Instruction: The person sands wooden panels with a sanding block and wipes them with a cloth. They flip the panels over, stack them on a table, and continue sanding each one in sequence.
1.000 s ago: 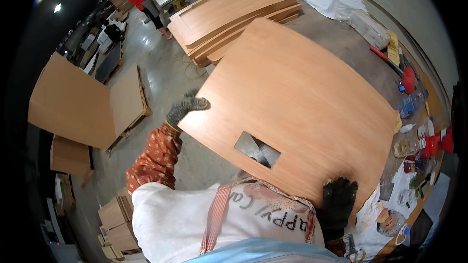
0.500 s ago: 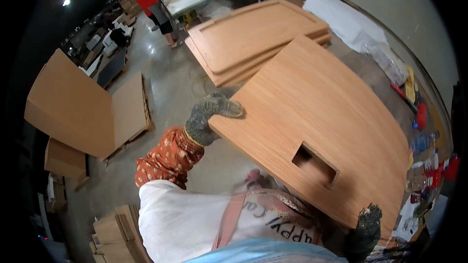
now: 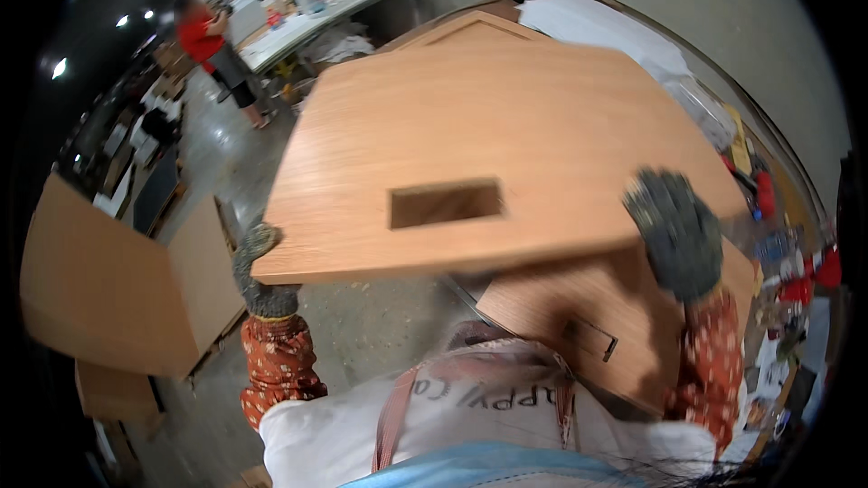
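A large light-brown wooden panel (image 3: 506,126) with a rectangular cutout (image 3: 445,202) is lifted in front of me, its face nearly level. My left hand (image 3: 256,269), in a grey knit glove, grips the panel's near left corner from below. My right hand (image 3: 676,233), also gloved, clasps the panel's near right edge. Under the raised panel lies another wooden panel (image 3: 597,312) with a small slot.
Brown cardboard sheets (image 3: 108,289) lean at the left on the grey floor (image 3: 362,334). A person in a red top (image 3: 208,41) stands by a long cluttered table (image 3: 316,9) at the back. Small bottles and red items (image 3: 796,262) crowd the right edge.
The panel has been lifted and swung up toward me, now covering the stack behind it. Both hands moved up with it, the right one from the lower corner to the right edge.
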A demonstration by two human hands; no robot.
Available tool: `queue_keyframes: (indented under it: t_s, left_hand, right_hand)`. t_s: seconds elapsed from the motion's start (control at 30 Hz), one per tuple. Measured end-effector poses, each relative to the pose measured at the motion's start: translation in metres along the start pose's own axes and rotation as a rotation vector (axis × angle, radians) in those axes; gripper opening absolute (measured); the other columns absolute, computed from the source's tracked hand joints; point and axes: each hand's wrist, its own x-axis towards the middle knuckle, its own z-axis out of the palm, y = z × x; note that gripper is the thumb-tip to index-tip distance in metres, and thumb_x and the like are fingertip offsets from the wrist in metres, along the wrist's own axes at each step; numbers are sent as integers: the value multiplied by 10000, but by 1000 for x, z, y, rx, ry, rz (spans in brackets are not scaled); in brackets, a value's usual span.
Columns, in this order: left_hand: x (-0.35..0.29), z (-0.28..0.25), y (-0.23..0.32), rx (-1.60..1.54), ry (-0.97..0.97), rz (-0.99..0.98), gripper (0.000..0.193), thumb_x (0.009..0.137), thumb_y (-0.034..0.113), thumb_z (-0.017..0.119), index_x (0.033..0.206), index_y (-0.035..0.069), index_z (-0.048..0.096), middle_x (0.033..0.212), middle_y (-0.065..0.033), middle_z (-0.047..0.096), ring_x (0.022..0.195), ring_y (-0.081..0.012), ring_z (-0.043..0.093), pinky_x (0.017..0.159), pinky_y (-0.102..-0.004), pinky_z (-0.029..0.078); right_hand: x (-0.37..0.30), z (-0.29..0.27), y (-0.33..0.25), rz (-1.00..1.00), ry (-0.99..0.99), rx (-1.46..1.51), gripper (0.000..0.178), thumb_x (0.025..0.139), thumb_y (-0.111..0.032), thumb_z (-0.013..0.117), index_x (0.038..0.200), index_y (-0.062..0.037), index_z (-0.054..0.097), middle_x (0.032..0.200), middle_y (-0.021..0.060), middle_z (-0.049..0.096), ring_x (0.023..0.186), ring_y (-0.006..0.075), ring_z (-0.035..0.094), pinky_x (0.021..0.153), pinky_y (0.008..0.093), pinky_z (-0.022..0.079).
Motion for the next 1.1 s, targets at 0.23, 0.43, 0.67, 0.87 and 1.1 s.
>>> queue_keyframes:
  t_s: [0.23, 0.43, 0.67, 0.87, 1.1]
  left_hand:
    - [-8, 8, -57, 144, 144, 42, 343, 856, 160, 648, 1143, 6, 542, 1138, -138, 580, 1048, -251, 575, 920, -363, 478]
    - [-1, 29, -48, 681, -89, 343, 348, 765, 112, 710, 1079, 12, 598, 1119, -118, 603, 1080, -249, 563, 929, -375, 457]
    - [-13, 54, -34, 337, 94, -81, 266, 828, 167, 648, 1045, 29, 578, 1048, -119, 611, 989, -245, 588, 865, -345, 467]
    - [31, 102, -1, -376, 78, -951, 365, 774, 202, 689, 1068, 7, 593, 761, -69, 569, 548, -186, 573, 468, -293, 494]
    - [16, 64, 3, 19, -169, -947, 436, 858, 122, 611, 1270, 16, 511, 749, -72, 582, 587, -145, 585, 502, -276, 521]
  right_hand:
    - [131, 124, 29, -81, 178, 53, 420, 814, -123, 522, 1233, -144, 533, 1229, 79, 567, 1086, 281, 561, 890, 393, 464]
    - [154, 191, 42, 8, -58, 97, 490, 817, -126, 499, 1307, -129, 485, 1265, 119, 546, 1105, 315, 551, 929, 431, 437]
    - [164, 199, 51, -55, -30, 38, 466, 816, -123, 496, 1282, -126, 500, 1238, 114, 560, 1085, 321, 557, 903, 416, 452]
    - [188, 210, 89, 336, -322, -102, 272, 808, -159, 545, 1065, -87, 603, 1037, 145, 645, 941, 335, 623, 798, 430, 500]
    - [100, 181, 51, 317, -196, 227, 287, 801, -191, 591, 1073, -104, 626, 1022, 130, 648, 951, 308, 608, 818, 421, 475]
